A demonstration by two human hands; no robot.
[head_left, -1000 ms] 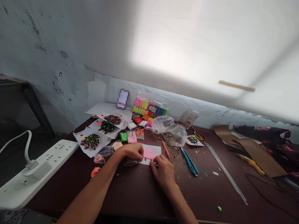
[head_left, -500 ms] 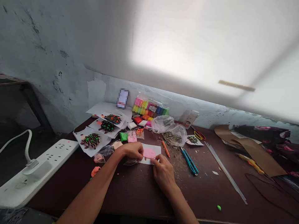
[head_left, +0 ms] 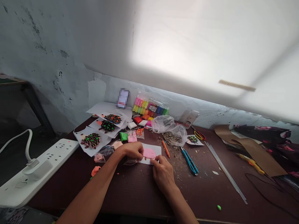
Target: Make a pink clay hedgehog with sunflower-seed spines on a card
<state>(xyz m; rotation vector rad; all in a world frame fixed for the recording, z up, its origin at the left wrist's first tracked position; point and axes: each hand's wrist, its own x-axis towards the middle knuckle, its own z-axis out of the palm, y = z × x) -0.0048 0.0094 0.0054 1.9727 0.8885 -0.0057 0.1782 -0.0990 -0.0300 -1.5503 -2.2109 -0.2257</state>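
On white paper (head_left: 157, 150), right hand (head_left: 163, 174) curled

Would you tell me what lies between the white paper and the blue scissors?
Between the white paper and blue scissors, the head view shows an orange tool and brown crumbs.

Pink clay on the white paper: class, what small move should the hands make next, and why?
Probably press the pink clay flatter with the right hand: its fingertips sit at the clay's edge, while the left hand steadies the paper.
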